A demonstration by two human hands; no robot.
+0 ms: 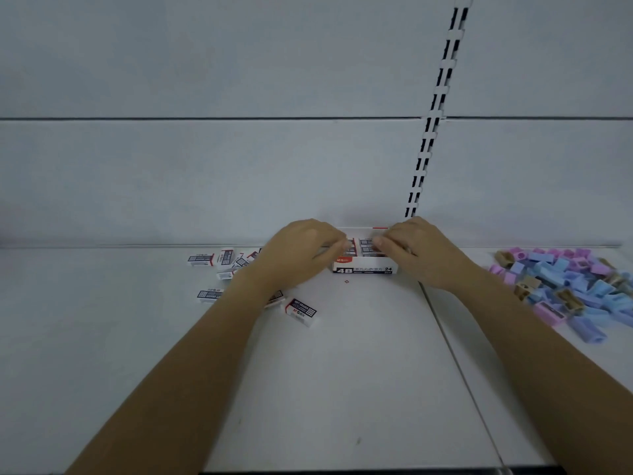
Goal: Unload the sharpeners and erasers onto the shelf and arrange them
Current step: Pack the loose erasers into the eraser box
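— What lies nearest you?
— The white shelf, with a seam running away from me on the right. My two forearms reach out over it.
— And the erasers?
— The loose erasers are scattered left of centre. They are small white blocks in sleeves printed black, white and red, lying at all angles. One sits apart, closest to me, and some are partly hidden by my left forearm.
— Where are your hands?
— Just past those, at the eraser box, a white carton marked "4B" and "24" on its front, open at the top, near the back of the shelf. My left hand curls over its left end and my right hand over its right end. The two are a little apart, with fingertips down among the packed erasers. I cannot tell whether either hand pinches one. A tiny red mark lies just in front of the box.
— The sharpeners?
— The sharpeners are well off to my right, a loose heap of blue, pink and tan pieces.
— Behind everything?
— A pale back panel, and a slotted upright rising behind the box.
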